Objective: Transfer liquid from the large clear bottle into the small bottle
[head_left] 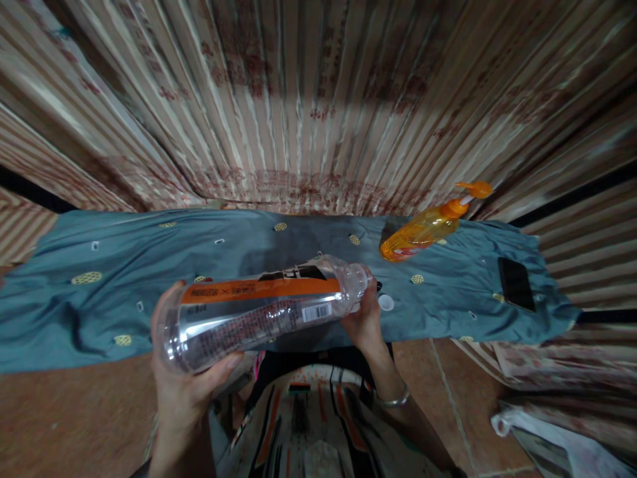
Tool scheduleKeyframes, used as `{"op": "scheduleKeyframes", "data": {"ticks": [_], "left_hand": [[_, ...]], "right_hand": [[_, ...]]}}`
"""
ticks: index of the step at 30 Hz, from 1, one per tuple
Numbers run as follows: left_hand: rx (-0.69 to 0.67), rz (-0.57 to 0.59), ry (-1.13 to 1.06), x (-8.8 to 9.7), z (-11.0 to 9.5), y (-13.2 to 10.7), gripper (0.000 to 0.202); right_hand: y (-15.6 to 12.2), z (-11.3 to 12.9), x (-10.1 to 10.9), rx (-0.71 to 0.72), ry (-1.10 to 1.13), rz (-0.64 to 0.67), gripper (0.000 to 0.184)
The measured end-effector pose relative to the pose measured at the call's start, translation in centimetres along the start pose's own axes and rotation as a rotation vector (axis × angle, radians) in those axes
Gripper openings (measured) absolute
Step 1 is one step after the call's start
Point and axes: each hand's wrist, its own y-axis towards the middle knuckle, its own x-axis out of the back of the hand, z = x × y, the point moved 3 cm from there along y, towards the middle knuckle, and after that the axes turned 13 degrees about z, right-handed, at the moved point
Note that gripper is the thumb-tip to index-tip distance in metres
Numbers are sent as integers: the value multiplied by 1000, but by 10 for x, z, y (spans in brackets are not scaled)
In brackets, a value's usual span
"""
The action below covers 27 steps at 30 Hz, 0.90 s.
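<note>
A clear empty plastic bottle [259, 312] with an orange label band lies on its side in the air over the near edge of a blue cloth [99, 292]. My left hand [186, 385] is wrapped round its base. My right hand [365, 322] grips its open neck. A small white cap [385, 303] lies on the cloth just right of the neck. An orange pump bottle [428, 229] stands on the cloth farther back on the right.
A dark phone [516, 283] lies flat near the cloth's right end. Striped curtains [308, 99] hang behind the cloth-covered surface. A reddish tiled floor [74, 411] shows below, with white fabric [547, 438] at the lower right.
</note>
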Motion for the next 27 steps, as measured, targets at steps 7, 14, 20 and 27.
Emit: {"op": "scheduleKeyframes", "data": {"ticks": [7, 14, 20, 27], "left_hand": [[28, 1, -47, 0, -3, 3, 113], [11, 1, -61, 1, -3, 1, 114], [3, -1, -91, 0, 1, 0, 113], [-3, 4, -46, -1, 2, 2, 116]], "right_hand": [[0, 3, 1, 13, 13, -8, 94], [0, 3, 2, 29, 19, -5, 90], [0, 2, 1, 20, 14, -13, 91], [0, 5, 2, 24, 27, -20, 89]]}}
